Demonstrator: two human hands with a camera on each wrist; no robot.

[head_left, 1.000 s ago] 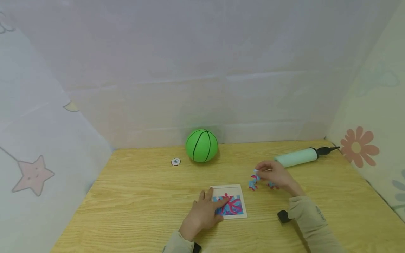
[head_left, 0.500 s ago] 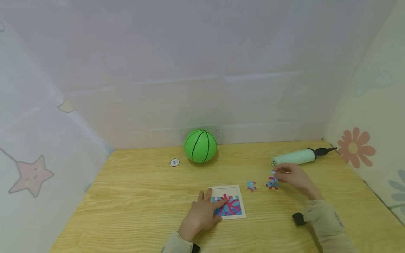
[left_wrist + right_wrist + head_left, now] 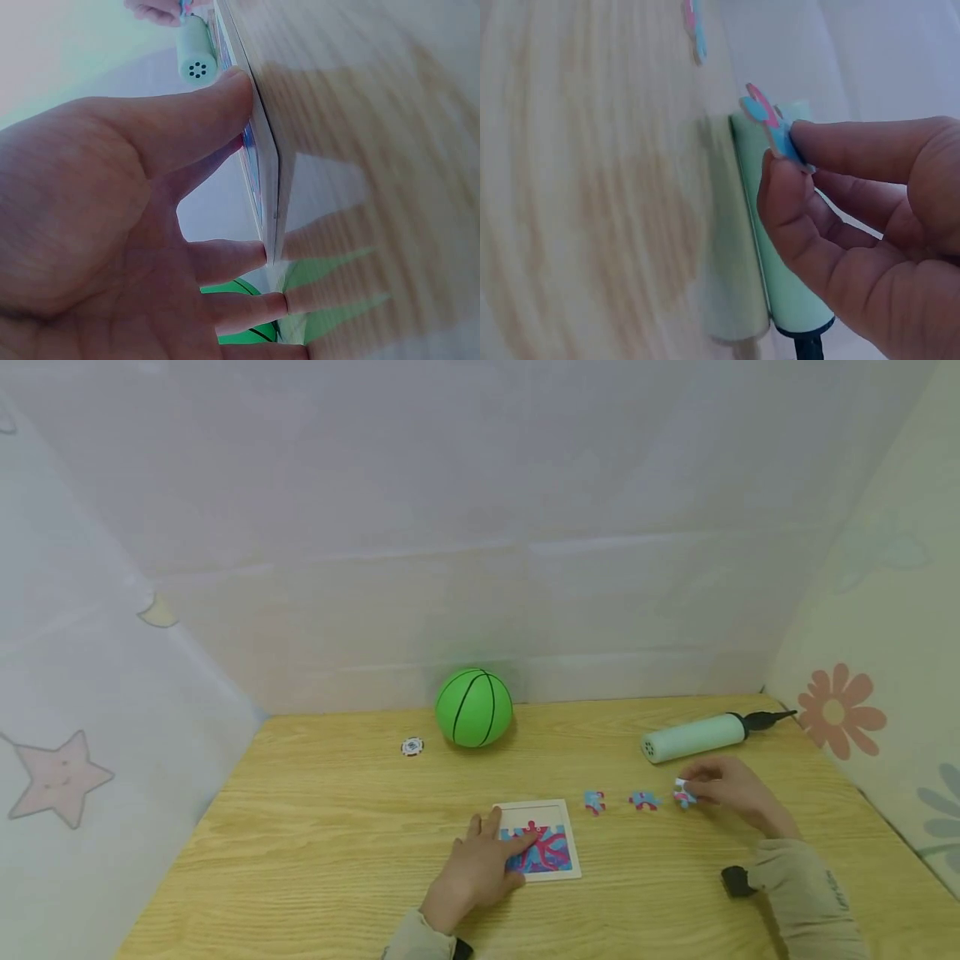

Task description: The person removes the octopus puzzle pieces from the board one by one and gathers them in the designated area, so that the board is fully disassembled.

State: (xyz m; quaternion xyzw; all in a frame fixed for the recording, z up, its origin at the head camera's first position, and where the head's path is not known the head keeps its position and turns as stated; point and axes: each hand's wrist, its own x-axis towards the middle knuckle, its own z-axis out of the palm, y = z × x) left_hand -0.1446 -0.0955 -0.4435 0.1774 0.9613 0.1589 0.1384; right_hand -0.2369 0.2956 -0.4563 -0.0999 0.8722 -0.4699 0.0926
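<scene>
A small white-framed jigsaw puzzle lies on the table, its lower part filled with a pink octopus picture on blue. My left hand rests on its left side, the index finger across the picture. In the left wrist view, the thumb touches the frame's edge and the fingers are extended. My right hand pinches a blue and pink puzzle piece between thumb and index finger, just above the table. Two more pieces, one near the frame and one midway, lie flat between the hands.
A pale green hand pump with a black nozzle lies behind my right hand. Further back, a green ball stands near the wall, with a poker chip to its left. The wooden table meets walls on three sides.
My right hand has moved rightward; the pieces that overlapped now appear separately in a row, the rightmost in its pinch. The left hand has stayed on the puzzle.
</scene>
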